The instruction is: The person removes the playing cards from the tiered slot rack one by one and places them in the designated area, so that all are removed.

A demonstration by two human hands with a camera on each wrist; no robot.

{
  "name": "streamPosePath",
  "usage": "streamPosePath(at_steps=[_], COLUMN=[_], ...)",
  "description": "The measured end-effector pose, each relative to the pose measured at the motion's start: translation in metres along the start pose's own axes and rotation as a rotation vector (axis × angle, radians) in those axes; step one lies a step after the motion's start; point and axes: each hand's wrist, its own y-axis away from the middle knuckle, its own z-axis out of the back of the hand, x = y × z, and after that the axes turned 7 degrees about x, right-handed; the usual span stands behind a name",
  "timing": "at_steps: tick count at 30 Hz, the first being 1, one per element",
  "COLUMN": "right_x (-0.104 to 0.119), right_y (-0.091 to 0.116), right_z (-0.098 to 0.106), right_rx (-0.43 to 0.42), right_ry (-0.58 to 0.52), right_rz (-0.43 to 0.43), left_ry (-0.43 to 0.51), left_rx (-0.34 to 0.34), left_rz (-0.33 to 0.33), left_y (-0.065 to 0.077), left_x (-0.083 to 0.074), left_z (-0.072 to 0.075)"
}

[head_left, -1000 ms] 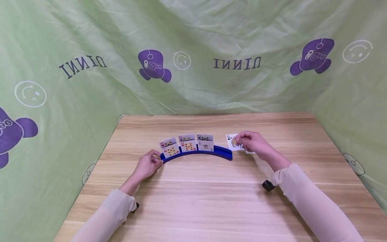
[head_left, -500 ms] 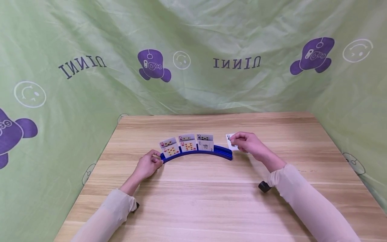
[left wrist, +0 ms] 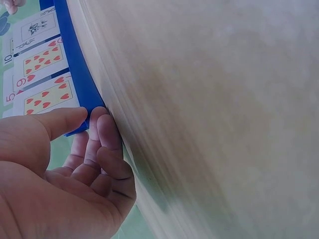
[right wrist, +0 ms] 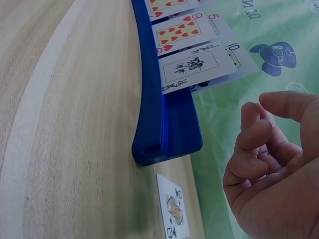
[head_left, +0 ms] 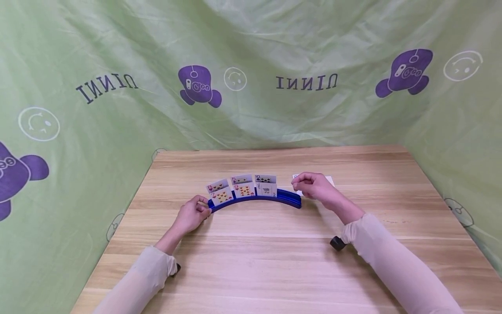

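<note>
My left hand (head_left: 192, 214) pinches the left end of a curved blue playing-card holder (head_left: 288, 199); in the left wrist view the thumb lies on its edge with fingers on the other side. Two rows of cards stand in the holder, with the seven of hearts (head_left: 222, 196), nine of hearts (head_left: 244, 190) and a joker (head_left: 266, 190) in front. My right hand (head_left: 318, 188) hovers near the holder's right end, fingers loosely bent and thumb near the index finger; no card shows between them. A queen of clubs (right wrist: 172, 208) lies on the table below it, mostly hidden in the head view.
A wood-grain table (head_left: 251, 257) carries everything. Green patterned cloth (head_left: 251, 113) hangs at the back and both sides. Behind the front cards stand an eight (head_left: 217, 186), a five (head_left: 241, 179) and a ten (head_left: 265, 178). Dark devices sit under both sleeves.
My right hand has moved left from over the queen toward the holder's right end, now covering more of that card. The left hand and the holder have stayed in place.
</note>
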Motion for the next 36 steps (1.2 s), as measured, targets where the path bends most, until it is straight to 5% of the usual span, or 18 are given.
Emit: streamPosePath(at_steps=[36], right_x=[0.005], right_y=[-0.019], right_z=[-0.027], right_rx=[-0.049], right_ry=[0.143], right_rz=[0.043], left_ry=[0.005], left_rx=[-0.009], left_rz=[0.018], left_y=[-0.001], left_x=[0.001], left_z=[-0.002])
